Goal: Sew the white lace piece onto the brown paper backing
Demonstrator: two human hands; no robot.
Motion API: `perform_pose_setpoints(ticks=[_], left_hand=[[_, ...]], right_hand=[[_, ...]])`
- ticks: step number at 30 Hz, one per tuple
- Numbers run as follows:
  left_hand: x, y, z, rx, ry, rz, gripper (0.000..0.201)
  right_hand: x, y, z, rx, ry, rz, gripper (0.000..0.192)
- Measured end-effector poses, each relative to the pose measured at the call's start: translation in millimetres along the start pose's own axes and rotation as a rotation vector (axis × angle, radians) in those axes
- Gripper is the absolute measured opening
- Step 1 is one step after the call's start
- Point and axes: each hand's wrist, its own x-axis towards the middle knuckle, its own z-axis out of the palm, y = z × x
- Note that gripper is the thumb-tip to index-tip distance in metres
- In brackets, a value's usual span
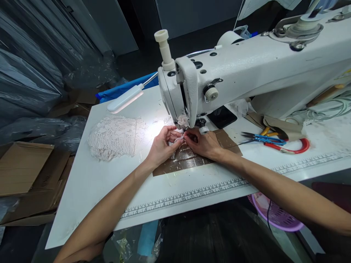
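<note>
Just in front of the needle area of a white sewing machine (pixel 246 62), my two hands meet at a small piece of white lace (pixel 179 138). My left hand (pixel 166 143) pinches it between thumb and fingers from the left. From the right, my right hand (pixel 201 143) grips the same bit with closed fingertips, close under the presser foot area. The needle and foot are mostly hidden by the machine head and my fingers. A brown shiny plate (pixel 189 157) lies under both hands. Left of them rests a bundle of white lace trim (pixel 117 137).
A lit lamp (pixel 126 98) on a flexible neck hangs over the table's left part. Right of my hands lie blue-handled snips (pixel 263 138), red-handled scissors (pixel 298 147) and a black phone (pixel 222 116). A printed ruler (pixel 192 197) runs along the front edge. Cardboard boxes (pixel 24 164) stand left.
</note>
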Motion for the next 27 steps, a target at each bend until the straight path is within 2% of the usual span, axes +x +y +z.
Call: perform_pose_setpoints(ticks=[7, 14, 18, 21, 23, 27], left_hand=[[0.7, 0.9, 2.0, 0.022, 0.024, 0.010, 0.031], [-0.9, -2.5, 11.0, 0.127, 0.084, 0.051, 0.016], [-0.9, -2.5, 8.1, 0.101, 0.056, 0.045, 0.027], [-2.2, -1.2, 3.0, 0.109, -0.007, 0.070, 0.038], [-3.3, 0.0, 0.9, 0.142, -0.034, 0.105, 0.041], [-4.3, 3.7, 3.4, 0.294, -0.014, 0.167, 0.043]], right_hand=[[-0.7, -1.6, -4.3, -0.018, -0.058, -0.034, 0.024], [-1.5, -9.2, -1.5, -0.150, -0.069, 0.021, 0.030], [-1.8, -7.2, -5.2, -0.085, -0.068, 0.022, 0.029], [-3.6, -5.1, -17.8, 0.051, -0.128, -0.028, 0.025], [-6.8, -3.6, -30.9, 0.128, -0.196, -0.115, 0.024], [-19.6, 5.8, -60.6, 0.144, -0.241, -0.288, 0.026]])
